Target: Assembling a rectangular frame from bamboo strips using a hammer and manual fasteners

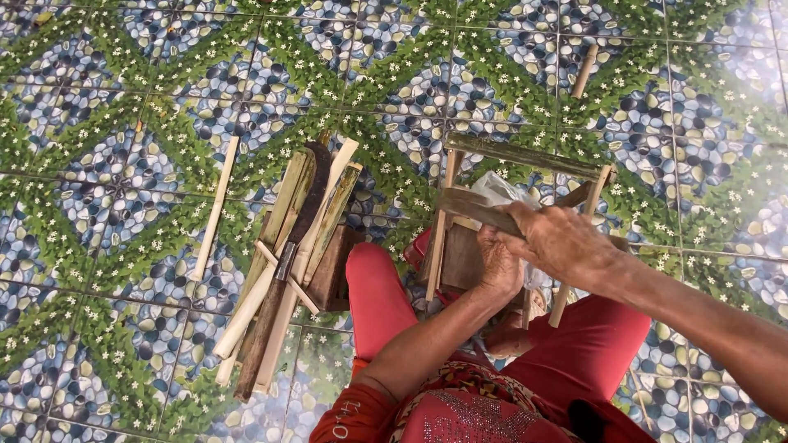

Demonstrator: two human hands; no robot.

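- The right hand [566, 242] has its fingers clamped on a dark green bamboo slat [480, 209], which lies across the near part of a small bamboo frame [525, 156].
- The left hand [499, 267] sits just under the slat, its fingers curled against the frame's inner side; whether they grip anything, I cannot tell.
- The frame stands on the tiled floor [123, 123] between the person's knees in red trousers [373, 295], right of centre.
- A clear plastic bag [497, 187] shows inside the frame.
- To the left lies a pile of split bamboo [283, 262] with a long knife [300, 221] on top, resting on a wooden block [332, 275].
- One pale stick [215, 209] lies apart, farther left; another [584, 72] lies far right.
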